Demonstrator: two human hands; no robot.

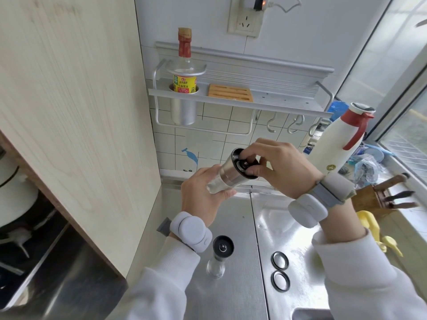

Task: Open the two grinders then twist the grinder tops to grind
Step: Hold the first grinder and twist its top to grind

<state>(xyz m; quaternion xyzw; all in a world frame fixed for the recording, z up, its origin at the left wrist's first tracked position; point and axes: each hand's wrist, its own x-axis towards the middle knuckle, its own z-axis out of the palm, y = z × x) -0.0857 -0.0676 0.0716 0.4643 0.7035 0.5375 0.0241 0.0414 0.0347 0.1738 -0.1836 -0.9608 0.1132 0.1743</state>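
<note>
A steel-and-glass grinder (227, 174) is held tilted in the air above the steel counter. My left hand (203, 195) grips its clear glass body from below. My right hand (277, 167) curls its fingers round the black grinding top (245, 163) at the upper end. A second grinder (219, 256) stands upright on the counter near my left wrist, its black top open to view. Two black-rimmed clear lids (280, 260) (280, 281) lie flat on the counter to its right.
A pale wooden cabinet side (80, 112) stands at the left. A wall rack (231, 98) holds a sauce bottle (184, 65). A white thermos (339, 144), a knife block (379, 197) and yellow objects (379, 229) crowd the right. A sink edge (309, 314) shows at the bottom.
</note>
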